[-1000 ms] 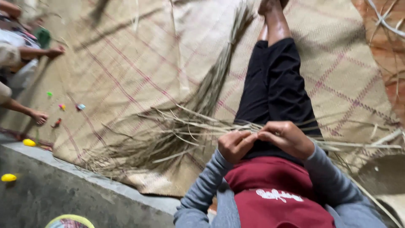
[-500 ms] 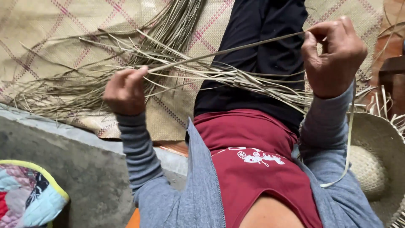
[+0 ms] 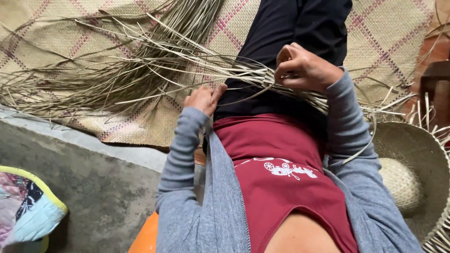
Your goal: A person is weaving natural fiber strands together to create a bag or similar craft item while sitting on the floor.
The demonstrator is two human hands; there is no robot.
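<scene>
Straw strips [image 3: 154, 70] across our lap: right hand [image 3: 302, 68] pinches them taut, left hand [image 3: 202, 98] curled loosely beside, gripping nothing.

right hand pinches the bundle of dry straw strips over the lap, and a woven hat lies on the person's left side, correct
Not quite: the woven hat lies on the person's right side, as the head view shows. The right hand does pinch the straw strips over the lap.

No packages, labels, signs or screens show in this view.
</scene>
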